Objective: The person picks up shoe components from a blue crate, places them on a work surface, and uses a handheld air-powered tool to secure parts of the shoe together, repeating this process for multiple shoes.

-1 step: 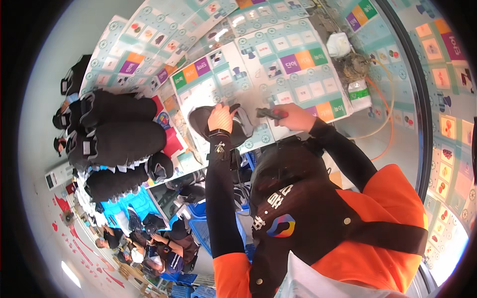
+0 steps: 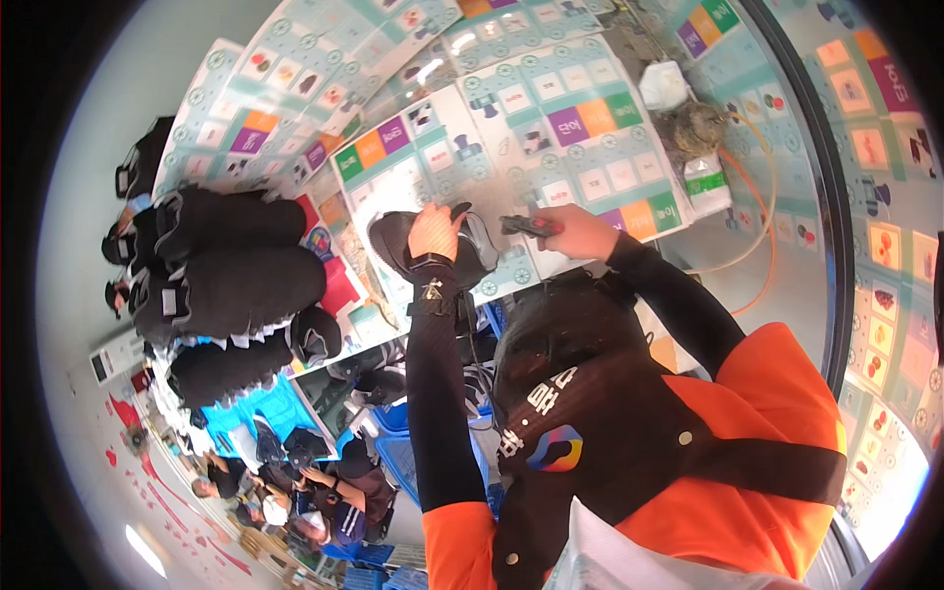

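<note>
A black-and-grey shoe upper (image 2: 390, 239) lies on the patterned work surface (image 2: 511, 167) in front of me. My left hand (image 2: 434, 232) is closed over its middle, and its grey-edged opening faces right. Just to the right, my right hand (image 2: 578, 233) grips a dark hand tool with a red part (image 2: 526, 226). Its end points left toward the shoe upper, a short gap away. Too little detail shows to tell what kind of tool it is.
Stacks of black shoe uppers (image 2: 241, 285) fill the left side of the table. Blue crates (image 2: 398, 462) stand below its edge. At the right, an orange hose (image 2: 772, 241) hangs near a white-and-green packet (image 2: 705, 182). Several people (image 2: 334, 497) sit at the lower left.
My right hand and the tool have shifted slightly left, and the tool's angle differs a little. The left hand keeps its hold on the shoe upper.
</note>
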`<state>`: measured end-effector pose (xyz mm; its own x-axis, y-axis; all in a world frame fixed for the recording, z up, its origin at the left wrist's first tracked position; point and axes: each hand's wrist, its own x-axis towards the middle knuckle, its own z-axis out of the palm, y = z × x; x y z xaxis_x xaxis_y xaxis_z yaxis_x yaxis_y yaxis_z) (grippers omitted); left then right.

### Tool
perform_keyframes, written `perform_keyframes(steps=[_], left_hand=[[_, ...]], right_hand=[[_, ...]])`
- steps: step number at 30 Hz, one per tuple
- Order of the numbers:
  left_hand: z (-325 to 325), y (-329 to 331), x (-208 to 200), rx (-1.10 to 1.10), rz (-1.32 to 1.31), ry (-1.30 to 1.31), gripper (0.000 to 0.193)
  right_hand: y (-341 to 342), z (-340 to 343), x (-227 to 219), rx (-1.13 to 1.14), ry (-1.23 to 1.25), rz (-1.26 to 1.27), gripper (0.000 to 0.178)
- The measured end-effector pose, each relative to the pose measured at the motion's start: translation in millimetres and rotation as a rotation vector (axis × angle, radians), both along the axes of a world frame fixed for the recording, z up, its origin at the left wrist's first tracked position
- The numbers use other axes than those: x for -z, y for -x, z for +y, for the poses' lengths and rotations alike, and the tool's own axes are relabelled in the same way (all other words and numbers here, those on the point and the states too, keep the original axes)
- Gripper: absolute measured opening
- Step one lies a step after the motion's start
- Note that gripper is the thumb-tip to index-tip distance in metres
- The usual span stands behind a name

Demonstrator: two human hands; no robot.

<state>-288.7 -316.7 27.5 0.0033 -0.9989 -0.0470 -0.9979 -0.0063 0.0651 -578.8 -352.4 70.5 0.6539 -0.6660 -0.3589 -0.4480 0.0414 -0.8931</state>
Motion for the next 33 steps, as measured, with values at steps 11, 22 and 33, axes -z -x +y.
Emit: perform_keyframes(steps=[11,22,33], left_hand=[[-37.7,19.6,9.4,0.091,0.053,-0.042,0.039],[-33.5,15.4,8.1,0.051,0.042,-0.083,0.039],[-28.9,-12.7,-26.2,0.009,-0.186,-0.041,0.019]], right_hand=[[-18.4,2.9,40.6,-0.123,0.194,0.124,0.020],[-21.7,6.0,33.1,-0.033,0.231,0.144,0.020],[-15.2,8.5,20.9,-0.146,0.089,0.033,0.026]])
